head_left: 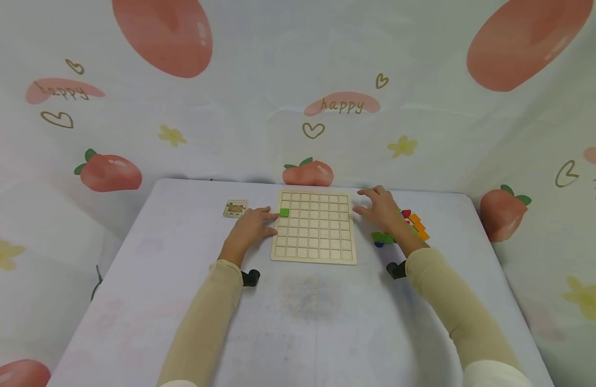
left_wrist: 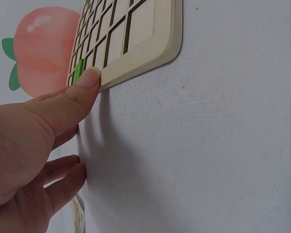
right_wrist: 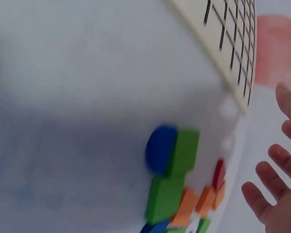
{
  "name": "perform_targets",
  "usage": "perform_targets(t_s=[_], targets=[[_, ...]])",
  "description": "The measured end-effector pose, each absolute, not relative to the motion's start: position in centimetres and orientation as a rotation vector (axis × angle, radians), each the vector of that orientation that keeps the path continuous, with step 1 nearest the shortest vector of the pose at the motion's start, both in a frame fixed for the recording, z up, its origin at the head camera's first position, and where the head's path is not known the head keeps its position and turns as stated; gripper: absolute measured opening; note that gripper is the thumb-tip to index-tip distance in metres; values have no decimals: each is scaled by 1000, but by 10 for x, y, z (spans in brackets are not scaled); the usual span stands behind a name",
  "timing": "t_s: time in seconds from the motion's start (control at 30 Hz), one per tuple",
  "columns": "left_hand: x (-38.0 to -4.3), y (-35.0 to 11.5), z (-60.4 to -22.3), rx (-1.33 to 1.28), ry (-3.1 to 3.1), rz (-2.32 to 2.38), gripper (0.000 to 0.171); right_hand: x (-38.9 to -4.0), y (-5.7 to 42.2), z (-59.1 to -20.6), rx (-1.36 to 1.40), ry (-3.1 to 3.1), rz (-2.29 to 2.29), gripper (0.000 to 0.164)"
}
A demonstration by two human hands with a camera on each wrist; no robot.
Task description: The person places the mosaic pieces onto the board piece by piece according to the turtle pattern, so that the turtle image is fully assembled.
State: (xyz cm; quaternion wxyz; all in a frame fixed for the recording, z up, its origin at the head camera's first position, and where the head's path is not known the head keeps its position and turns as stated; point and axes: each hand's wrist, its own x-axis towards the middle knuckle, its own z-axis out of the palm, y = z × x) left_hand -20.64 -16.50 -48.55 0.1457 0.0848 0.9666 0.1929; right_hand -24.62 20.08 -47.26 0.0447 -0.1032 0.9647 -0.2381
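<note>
A pale wooden grid board [head_left: 313, 226] lies on the table, with one green square block [head_left: 284, 212] in a cell by its left edge. At that edge is my left hand [head_left: 250, 228], fingers extended; in the left wrist view the thumb [left_wrist: 89, 78] rests at the board's rim, close to the green block [left_wrist: 78, 71]. My right hand [head_left: 378, 208] hovers beside the board's right edge, its fingers spread and nothing between them. In the right wrist view, green blocks [right_wrist: 165, 198], a blue rounded block [right_wrist: 161, 148] and orange blocks [right_wrist: 185, 208] lie below that hand.
A small patterned card [head_left: 235, 208] lies left of the board, near my left hand. Loose colored blocks [head_left: 419, 226] are grouped on the right, partly hidden by my right forearm. A printed cloth [head_left: 259, 107] hangs behind the white table [head_left: 307, 333].
</note>
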Motion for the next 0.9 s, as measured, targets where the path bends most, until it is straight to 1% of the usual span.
perform_targets(t_s=[0.3,0.6,0.9], targets=[[-206,-165,-484,220,2768,580,62,-248,236,-485,-199,2944,-713,57],[-205,-165,-484,232,2772,571,61,-247,251,-495,-92,2991,-603,60],[-205,-164,-483,230,2763,575,61,-251,253,-495,-21,2957,-550,52]])
